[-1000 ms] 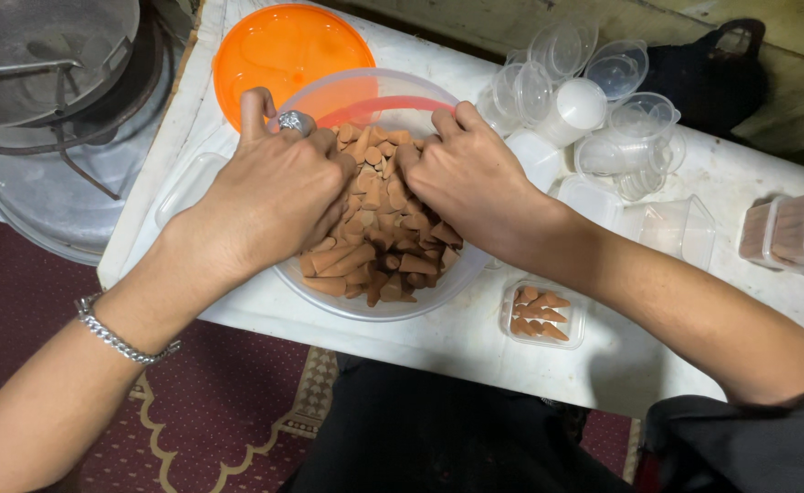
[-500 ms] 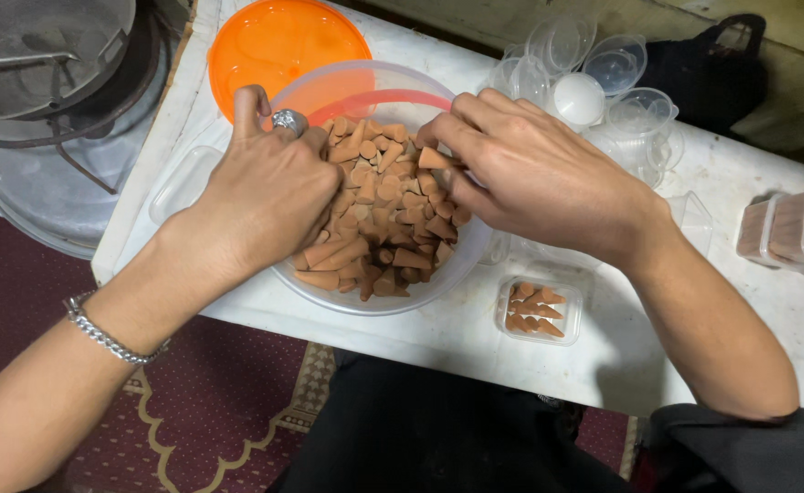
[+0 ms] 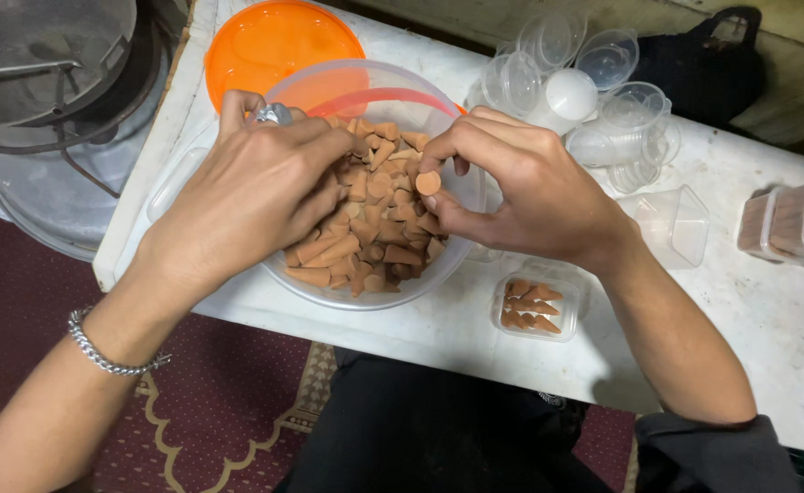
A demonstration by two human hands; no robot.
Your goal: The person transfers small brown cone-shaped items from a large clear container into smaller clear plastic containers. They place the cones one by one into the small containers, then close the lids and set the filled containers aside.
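A large clear plastic bowl point(image 3: 347, 87) on the white table holds a heap of small orange-brown cones point(image 3: 365, 246). My left hand point(image 3: 256, 196), with a ring and a chain bracelet at the wrist, lies over the left side of the heap with its fingers down among the cones. My right hand point(image 3: 520, 187) hovers over the bowl's right side and pinches one cone point(image 3: 428, 183) between thumb and fingers. A small clear box point(image 3: 539, 309) with several cones in it sits just right of the bowl, under my right wrist.
An orange lid point(image 3: 265, 46) lies behind the bowl. Empty clear cups and lids point(image 3: 593, 91) are stacked at the back right, with an empty clear box point(image 3: 676, 224) nearby and filled boxes point(image 3: 799, 224) at the right edge. A metal sieve point(image 3: 46, 55) sits left over a basin.
My right hand has drawn back from the heap towards the bowl's right side, lifting one cone. My left hand has stayed on the heap, its fingers shifting a little.
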